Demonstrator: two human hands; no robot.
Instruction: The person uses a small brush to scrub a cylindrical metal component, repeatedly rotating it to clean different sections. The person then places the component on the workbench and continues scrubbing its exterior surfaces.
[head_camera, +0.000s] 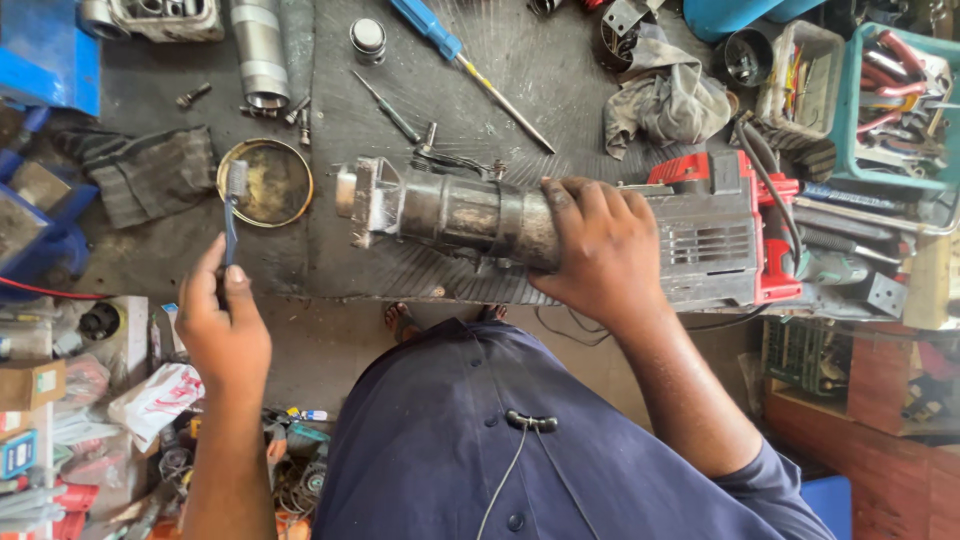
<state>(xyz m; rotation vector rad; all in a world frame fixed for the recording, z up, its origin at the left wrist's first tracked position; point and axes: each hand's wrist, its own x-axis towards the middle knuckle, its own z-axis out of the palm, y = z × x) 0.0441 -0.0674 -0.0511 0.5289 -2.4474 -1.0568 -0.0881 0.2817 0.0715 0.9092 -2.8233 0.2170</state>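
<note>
Greasy metal on a dark rubber mat (330, 250): a brush dips toward a tin while a power tool is held down.

At the left, the left hand (225, 325) pinches a small brush (232, 205) between thumb and fingers, arm reaching straight up from the body, bristles poised over the rim of a shallow round tin (266, 183). To its right, loose bolts (298, 118) and a blue-handled screwdriver (465, 62) lie above the long grey barrel of a red demolition hammer (560, 225), which lies across the mat. The right hand (600, 250) presses palm-down on the barrel, fingers curled together over it, wrist bent. I judge the tool could roll toward the bench edge if that grip loosens on the greasy surface, and a careless brush stroke could tip the tin.
</note>
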